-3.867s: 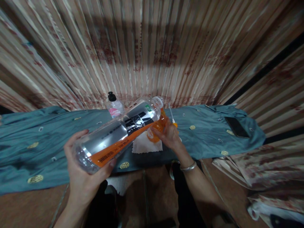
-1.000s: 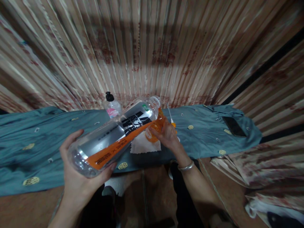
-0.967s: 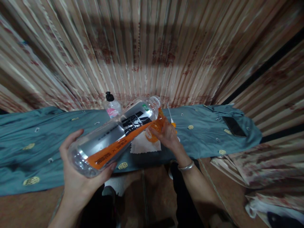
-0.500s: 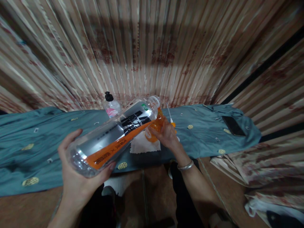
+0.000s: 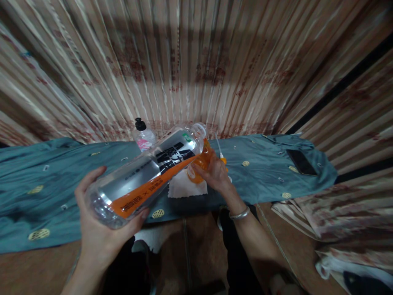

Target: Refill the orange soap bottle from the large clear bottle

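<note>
My left hand (image 5: 102,233) is wrapped round the base of a large clear plastic bottle (image 5: 135,184) with a silver, black and orange label. The bottle is tilted, its uncapped neck up and to the right. That neck lies at the top of a translucent orange bottle (image 5: 206,155), which my right hand (image 5: 218,175) grips from the right. Whether the two mouths touch, or liquid runs between them, I cannot tell. Beneath the orange bottle lies a white scalloped cloth or tissue (image 5: 184,189). Just beyond my right hand is an orange pump head (image 5: 224,161) with its thin tube pointing up.
A clear bottle with a black pump top (image 5: 141,133) stands behind the large bottle. A dark phone (image 5: 301,162) lies at the right on the teal patterned cloth (image 5: 258,180). Pleated curtains (image 5: 196,73) hang close behind and to the right.
Almost nothing differs. The large bottle has turned very slightly in my left hand's hold, and both hands keep their places.
</note>
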`<state>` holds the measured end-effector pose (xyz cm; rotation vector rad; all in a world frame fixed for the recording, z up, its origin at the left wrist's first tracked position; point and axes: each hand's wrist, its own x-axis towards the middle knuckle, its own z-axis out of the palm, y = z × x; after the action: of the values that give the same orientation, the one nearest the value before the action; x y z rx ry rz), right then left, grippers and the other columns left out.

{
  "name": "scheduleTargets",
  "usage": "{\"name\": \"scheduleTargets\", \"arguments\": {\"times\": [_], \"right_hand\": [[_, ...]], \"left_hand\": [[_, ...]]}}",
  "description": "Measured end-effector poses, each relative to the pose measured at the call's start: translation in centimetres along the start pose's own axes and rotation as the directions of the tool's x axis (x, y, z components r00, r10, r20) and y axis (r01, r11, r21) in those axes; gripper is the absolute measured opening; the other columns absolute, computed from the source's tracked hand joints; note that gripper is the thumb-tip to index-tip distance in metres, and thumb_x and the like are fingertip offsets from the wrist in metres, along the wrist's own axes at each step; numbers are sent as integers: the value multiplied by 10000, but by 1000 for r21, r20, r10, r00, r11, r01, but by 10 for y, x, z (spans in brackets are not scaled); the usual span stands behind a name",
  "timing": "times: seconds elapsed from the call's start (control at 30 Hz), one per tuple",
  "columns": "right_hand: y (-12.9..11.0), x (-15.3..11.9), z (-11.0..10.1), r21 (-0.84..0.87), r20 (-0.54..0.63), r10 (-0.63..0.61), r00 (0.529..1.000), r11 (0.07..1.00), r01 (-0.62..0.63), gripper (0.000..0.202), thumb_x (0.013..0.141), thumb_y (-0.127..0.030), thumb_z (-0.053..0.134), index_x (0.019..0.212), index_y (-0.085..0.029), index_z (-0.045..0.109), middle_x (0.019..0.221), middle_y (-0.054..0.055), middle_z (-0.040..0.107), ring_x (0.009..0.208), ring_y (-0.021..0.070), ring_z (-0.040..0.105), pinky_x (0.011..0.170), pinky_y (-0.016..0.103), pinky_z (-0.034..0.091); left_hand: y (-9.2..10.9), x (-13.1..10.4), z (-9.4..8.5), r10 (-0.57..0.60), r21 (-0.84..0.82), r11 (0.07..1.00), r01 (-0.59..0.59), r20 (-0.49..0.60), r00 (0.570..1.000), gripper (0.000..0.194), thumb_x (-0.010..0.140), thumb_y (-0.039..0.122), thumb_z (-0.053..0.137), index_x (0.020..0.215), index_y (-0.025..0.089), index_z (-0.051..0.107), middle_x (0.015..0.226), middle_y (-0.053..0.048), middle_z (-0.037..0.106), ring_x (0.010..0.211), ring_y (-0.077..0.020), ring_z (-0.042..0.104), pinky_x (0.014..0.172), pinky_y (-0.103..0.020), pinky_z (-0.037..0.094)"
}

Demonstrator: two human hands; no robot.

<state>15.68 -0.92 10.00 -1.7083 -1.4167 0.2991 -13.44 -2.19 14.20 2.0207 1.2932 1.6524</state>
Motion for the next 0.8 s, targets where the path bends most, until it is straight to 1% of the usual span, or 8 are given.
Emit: {"name": "scheduleTargets", "arguments": {"times": [0.13, 0.33, 0.47, 0.57, 0.7, 0.8], "right_hand": [[3, 1, 1, 1, 1, -8, 1000, 1000, 8, 696, 851, -405, 836, 1450, -156, 583, 1165, 160, 811, 1083, 364, 806, 958, 485, 652], [1, 0, -1, -9, 6, -4, 1000, 1000, 4, 677, 852, -411, 827, 1436, -157, 598, 1150, 154, 814, 1074, 361, 808, 950, 470, 651], [-3, 0, -2, -22, 5, -3, 1000, 1000, 3, 651, 861, -394, 820, 1419, -129, 613, 1153, 176, 812, 1081, 367, 806, 956, 467, 648], [-3, 0, -1, -33, -1, -7, 1000, 999, 7, 651, 860, -387, 822, 1422, -131, 613, 1171, 178, 809, 1092, 373, 804, 958, 484, 653], [-1, 1, -1, -32, 8, -2, 1000, 999, 3, 682, 845, -376, 835, 1440, -140, 600, 1179, 165, 815, 1086, 380, 807, 963, 507, 655], [-2, 0, -1, -21, 1, -13, 1000, 1000, 13, 666, 854, -352, 826, 1442, -131, 602, 1204, 177, 808, 1113, 374, 802, 985, 484, 646]], "left_hand": [[0, 1, 0, -14, -1, 1000, 14, -7, 1000, 937, 475, 623, 924, 1294, 286, 619, 1178, -74, 642, 919, -297, 669, 725, -488, 606], [3, 2, 2, -17, -15, 1000, 17, -20, 1000, 895, 474, 603, 920, 1264, 298, 633, 1141, -65, 649, 902, -296, 670, 722, -501, 605], [5, 3, 4, 20, -19, 1000, -20, -9, 1000, 879, 518, 601, 912, 1284, 286, 619, 1098, -57, 656, 869, -287, 678, 685, -475, 594], [4, 3, 3, 36, -16, 999, -36, -5, 999, 906, 524, 621, 915, 1299, 265, 610, 1092, -57, 651, 854, -278, 673, 668, -456, 584], [4, 2, 3, 12, -18, 1000, -13, -25, 1000, 914, 491, 612, 923, 1289, 278, 629, 1139, -64, 651, 874, -278, 664, 687, -464, 597], [6, 3, 3, -4, -33, 999, 3, -26, 1000, 884, 468, 584, 936, 1253, 296, 647, 1110, -49, 665, 863, -278, 674, 697, -476, 614]]}}
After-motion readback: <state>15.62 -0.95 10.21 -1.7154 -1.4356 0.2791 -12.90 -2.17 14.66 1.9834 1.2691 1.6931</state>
